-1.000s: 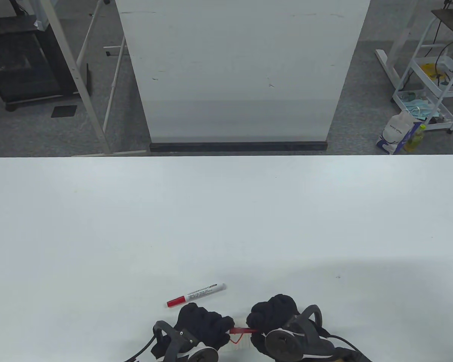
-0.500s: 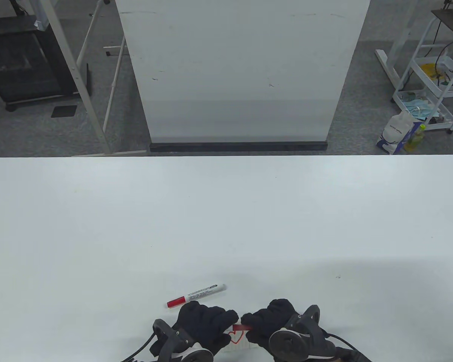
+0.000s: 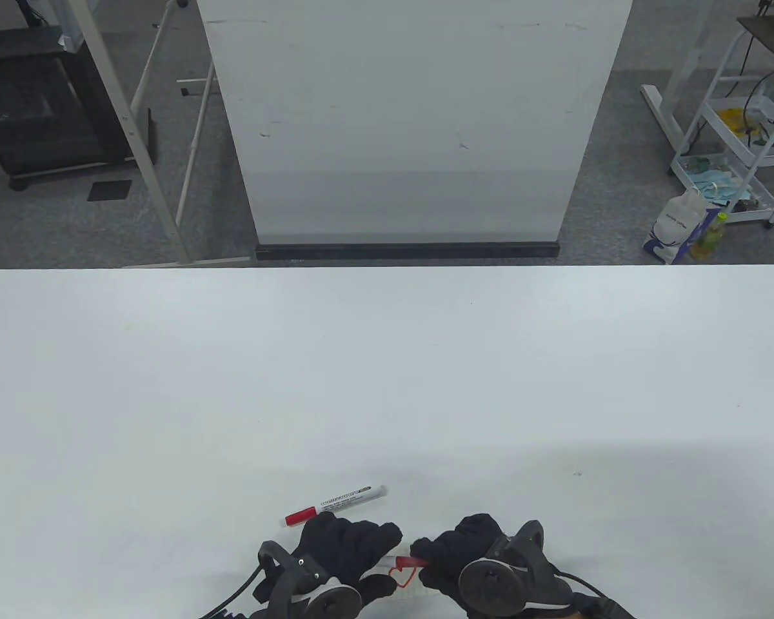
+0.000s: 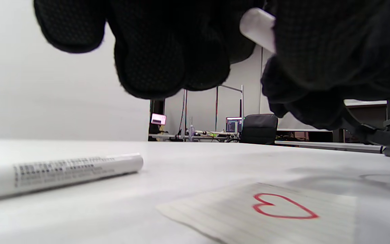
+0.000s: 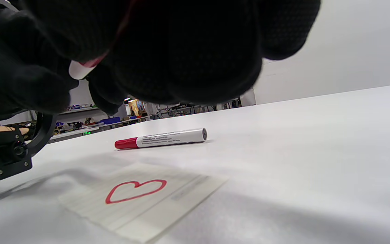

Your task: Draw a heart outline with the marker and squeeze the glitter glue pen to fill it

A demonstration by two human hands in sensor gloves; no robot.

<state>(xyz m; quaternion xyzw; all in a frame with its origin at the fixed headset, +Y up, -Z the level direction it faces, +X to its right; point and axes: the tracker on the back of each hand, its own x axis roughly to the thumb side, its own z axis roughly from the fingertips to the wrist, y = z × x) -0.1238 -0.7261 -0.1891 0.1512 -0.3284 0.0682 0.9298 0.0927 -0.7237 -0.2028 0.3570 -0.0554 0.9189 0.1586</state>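
Observation:
A red-capped white marker (image 3: 335, 505) (image 4: 56, 174) (image 5: 161, 139) lies on the table beyond my hands. A small lined paper (image 4: 259, 213) (image 5: 140, 200) carries a red heart outline (image 3: 401, 575) (image 4: 283, 206) (image 5: 135, 190). Both hands hover over the paper and hold one glitter glue pen (image 3: 405, 562) between them. My left hand (image 3: 351, 548) grips its white end (image 4: 256, 28). My right hand (image 3: 455, 551) grips its red end (image 5: 83, 67). The pen's tip is hidden by the fingers.
The white table (image 3: 387, 374) stretches far beyond the hands. A white panel (image 3: 413, 122) stands behind the far edge. A trolley with bottles (image 3: 729, 161) is on the floor at the right.
Both hands drew a little closer to the near edge and together. More of the pen's white part shows between them, and the heart is now more uncovered.

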